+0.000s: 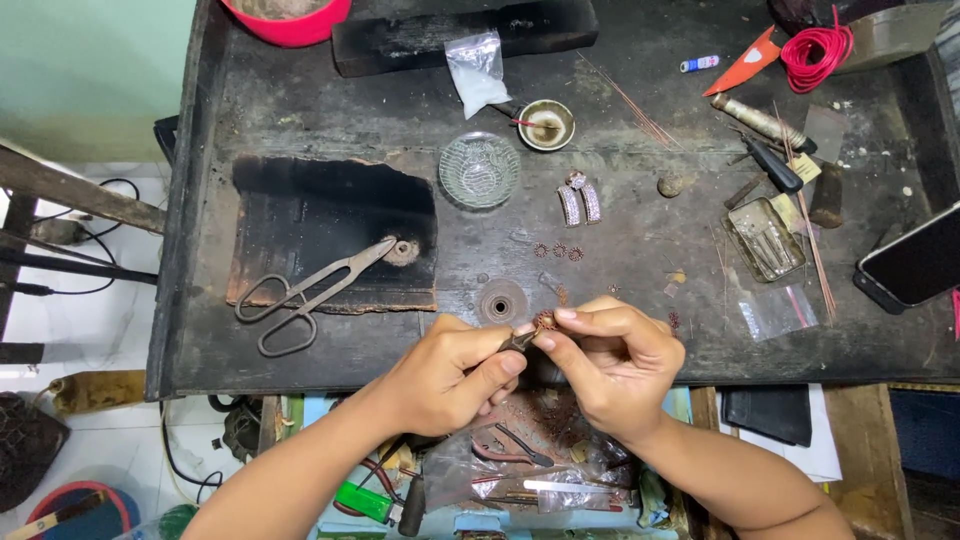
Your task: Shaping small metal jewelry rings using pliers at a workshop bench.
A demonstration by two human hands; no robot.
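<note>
Left hand (450, 375) pinched a dark tool (518, 341), its tip hidden. Right hand (610, 360) pinched a small coppery ring piece (544, 320), detail unclear, at 6 o'clock of bench (300, 120); scissors (310, 295) at 9.

Workbench (640, 90) black, worn; bowl (290, 20) red; wire coil (815, 55) red; shears (305, 295) grey; dish (480, 170) clear, ribbed.

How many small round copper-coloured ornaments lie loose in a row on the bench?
3, in a row below the two earrings; a fourth sits in the right hand. Others may be hidden.
</note>
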